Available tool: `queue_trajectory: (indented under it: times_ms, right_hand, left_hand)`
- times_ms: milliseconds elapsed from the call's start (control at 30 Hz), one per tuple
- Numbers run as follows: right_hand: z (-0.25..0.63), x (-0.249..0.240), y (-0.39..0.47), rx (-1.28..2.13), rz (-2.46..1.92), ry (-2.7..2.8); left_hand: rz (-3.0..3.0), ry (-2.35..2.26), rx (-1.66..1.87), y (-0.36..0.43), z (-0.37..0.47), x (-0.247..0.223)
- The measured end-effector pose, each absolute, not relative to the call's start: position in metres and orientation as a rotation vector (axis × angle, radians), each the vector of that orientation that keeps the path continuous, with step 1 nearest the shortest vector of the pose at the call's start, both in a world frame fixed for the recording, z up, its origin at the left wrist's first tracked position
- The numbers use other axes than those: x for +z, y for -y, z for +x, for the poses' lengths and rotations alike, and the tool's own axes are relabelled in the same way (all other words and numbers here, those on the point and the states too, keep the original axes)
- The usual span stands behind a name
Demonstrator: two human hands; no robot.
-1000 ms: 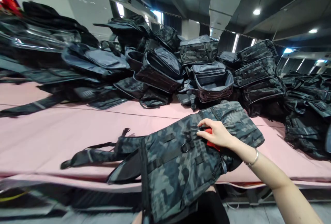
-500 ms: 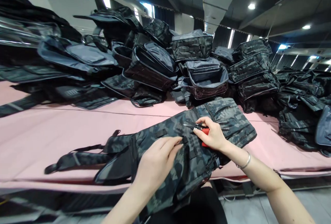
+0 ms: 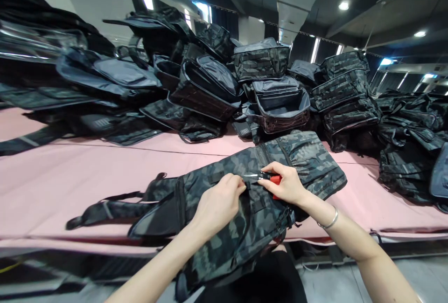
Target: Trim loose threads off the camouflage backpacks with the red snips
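A dark camouflage backpack (image 3: 220, 242) lies flat across the pink-covered table, its shoulder straps (image 3: 115, 212) stretched out to the left. In my right hand (image 3: 285, 182) is a pair of thread snips (image 3: 276, 182) with a red handle, the pale blades pointing left. Those blade tips sit very near the fingers of my left hand (image 3: 224, 200). My left thumb and fingers are pinched together at the backpack's middle; whatever is between them is too small to make out.
Piled camouflage bags (image 3: 280, 107) with grey linings line the far side of the pink table (image 3: 87, 172). More bags (image 3: 413, 154) are heaped at the right. Shiny plastic wrapping (image 3: 38, 44) shows at far left. The table's front edge runs just before me.
My left hand has risen slightly and its fingers have closed tighter. The snips in my right hand have moved a little lower and left, their blades now close to the left fingertips.
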State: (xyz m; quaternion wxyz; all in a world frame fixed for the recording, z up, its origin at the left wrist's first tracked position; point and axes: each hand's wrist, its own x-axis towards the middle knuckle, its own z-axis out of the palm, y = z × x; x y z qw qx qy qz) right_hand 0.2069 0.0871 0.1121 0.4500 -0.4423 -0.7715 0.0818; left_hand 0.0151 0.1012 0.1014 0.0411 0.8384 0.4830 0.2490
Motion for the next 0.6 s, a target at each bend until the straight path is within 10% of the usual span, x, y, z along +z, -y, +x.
queue_trajectory:
  times_ms: [600]
  right_hand:
    - [0.216, 0.111, -0.079, 0.143, -1.011, 2.171]
  left_hand:
    - [1.759, -1.101, 1.233, -0.085, 0.009, 0.106]
